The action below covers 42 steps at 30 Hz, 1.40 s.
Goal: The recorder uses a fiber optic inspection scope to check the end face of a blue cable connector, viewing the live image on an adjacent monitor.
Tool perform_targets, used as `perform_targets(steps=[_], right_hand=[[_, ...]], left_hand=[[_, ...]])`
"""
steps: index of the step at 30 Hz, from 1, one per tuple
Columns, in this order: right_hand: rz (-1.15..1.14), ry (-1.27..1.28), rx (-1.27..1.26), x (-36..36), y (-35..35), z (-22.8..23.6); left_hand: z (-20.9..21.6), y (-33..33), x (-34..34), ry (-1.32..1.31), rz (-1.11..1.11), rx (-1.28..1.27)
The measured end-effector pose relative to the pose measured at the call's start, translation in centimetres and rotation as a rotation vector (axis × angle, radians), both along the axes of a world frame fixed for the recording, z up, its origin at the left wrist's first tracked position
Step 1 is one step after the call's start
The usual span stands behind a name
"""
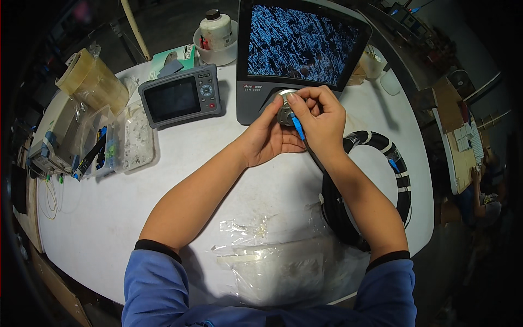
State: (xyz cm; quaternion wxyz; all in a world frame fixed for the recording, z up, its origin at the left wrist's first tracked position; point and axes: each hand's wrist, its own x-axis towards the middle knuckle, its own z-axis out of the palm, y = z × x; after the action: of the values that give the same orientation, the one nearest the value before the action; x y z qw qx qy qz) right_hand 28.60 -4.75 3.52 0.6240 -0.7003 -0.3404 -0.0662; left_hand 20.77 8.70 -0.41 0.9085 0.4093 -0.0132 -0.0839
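Both hands meet at a round metal fitting [284, 115] on the front of a dark grey device with a screen [305, 43]. My left hand [264, 133] is closed around its left side, thumb against the metal and fingers curled below. My right hand [325, 122] presses its thumb on the fitting from the right, with the index finger bent beside it. A blue fibre-optic connector [298, 127] sits at the fitting under my right thumb, its black cable running down behind the wrist. Blue streaks on black fill the screen.
Right of my right forearm lies a coiled black cable [403, 185] with white ties and another blue connector [394, 165]. A grey handheld tester [180, 98], clear plastic boxes [139, 136] and tape rolls [92, 82] stand left. Clear plastic bags [278, 267] lie in front.
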Motion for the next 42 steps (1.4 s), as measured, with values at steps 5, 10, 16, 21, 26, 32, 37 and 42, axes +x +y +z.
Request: perform_targets(steps=[5,10,16,21,26,32,37,42], right_hand=[[-0.019,-0.038,0.019,-0.5,0.1,0.1],[-0.004,-0.068,0.024,-0.4,0.0,0.0],[0.005,-0.063,0.003,-0.8,-0.2,0.4],[0.013,-0.074,0.022,-0.8,0.0,0.3],[0.008,-0.097,0.024,-0.7,-0.1,0.2],[0.006,-0.1,0.015,-0.7,-0.1,0.2],[0.015,-0.105,0.025,-0.7,-0.1,0.2],[0.007,-0.108,0.023,-0.7,-0.1,0.1]], left_hand=[[0.0,0.2,-0.1,-0.021,-0.008,0.006],[0.2,0.1,0.0,-0.003,-0.005,0.009],[0.8,-0.5,-0.3,0.07,0.062,-0.042],[0.6,-0.3,-0.3,0.07,0.054,-0.049],[0.7,-0.4,-0.3,0.07,0.063,-0.051],[0.4,-0.3,-0.2,0.067,0.049,-0.069],[-0.5,0.4,0.0,0.011,-0.015,-0.006],[-0.5,0.3,0.0,0.016,-0.01,-0.015]])
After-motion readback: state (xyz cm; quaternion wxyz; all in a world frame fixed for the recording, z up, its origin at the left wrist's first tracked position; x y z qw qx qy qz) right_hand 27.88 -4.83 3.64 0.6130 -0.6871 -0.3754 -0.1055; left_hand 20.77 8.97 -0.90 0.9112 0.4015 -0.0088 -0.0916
